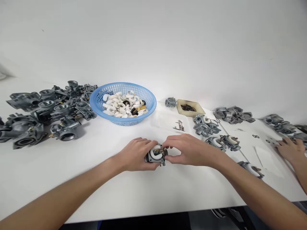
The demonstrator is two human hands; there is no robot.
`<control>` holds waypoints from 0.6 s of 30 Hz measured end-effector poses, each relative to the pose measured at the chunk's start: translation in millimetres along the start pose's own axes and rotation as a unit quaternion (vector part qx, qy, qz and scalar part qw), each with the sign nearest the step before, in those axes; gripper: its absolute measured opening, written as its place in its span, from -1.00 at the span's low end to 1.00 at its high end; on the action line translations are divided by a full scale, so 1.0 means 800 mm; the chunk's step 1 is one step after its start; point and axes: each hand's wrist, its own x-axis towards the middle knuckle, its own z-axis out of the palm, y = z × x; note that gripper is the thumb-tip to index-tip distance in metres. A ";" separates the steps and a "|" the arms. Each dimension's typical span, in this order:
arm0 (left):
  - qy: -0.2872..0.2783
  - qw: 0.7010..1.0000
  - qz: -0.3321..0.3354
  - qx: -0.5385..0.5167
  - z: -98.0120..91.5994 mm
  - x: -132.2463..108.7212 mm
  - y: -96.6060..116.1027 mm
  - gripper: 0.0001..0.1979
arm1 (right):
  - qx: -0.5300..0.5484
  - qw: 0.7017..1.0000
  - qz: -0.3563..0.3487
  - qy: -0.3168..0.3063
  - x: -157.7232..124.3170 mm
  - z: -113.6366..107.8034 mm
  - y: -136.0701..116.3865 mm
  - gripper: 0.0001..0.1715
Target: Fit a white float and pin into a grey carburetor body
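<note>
A grey metal carburetor body (150, 158) sits near the front of the white table, its open float side facing up. Inside it lies a white C-shaped float (157, 156) around small brass parts. My left hand (137, 155) is closed around the carburetor's left side. On the other side, my right hand (178, 148) has its thumb and fingertips at the carburetor's right edge, near the float's hinge. Whether a small pin is between those fingertips is too small to make out.
A blue basket (123, 122) of white floats stands behind my hands. Many carburetors (46, 108) are piled left. Behind right are small metal pins (179, 125), a tray (202, 111) of dark rings and carburetors with floats (230, 142). Another person's hand (291, 148) works far right.
</note>
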 end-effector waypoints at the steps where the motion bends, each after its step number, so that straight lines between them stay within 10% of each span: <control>1: 0.001 1.000 0.000 0.000 0.000 0.000 0.000 -0.58 | 0.002 1.000 -0.001 0.005 0.000 0.001 0.000 -0.78; 14: 0.016 1.000 0.015 -0.003 0.004 -0.002 0.000 -0.54 | 0.017 1.000 -0.002 0.008 0.002 0.005 0.000 -0.91; 18: 0.019 1.000 0.022 -0.006 0.005 -0.002 -0.001 -0.47 | 0.028 0.999 0.022 0.000 0.006 0.000 -0.007 -0.51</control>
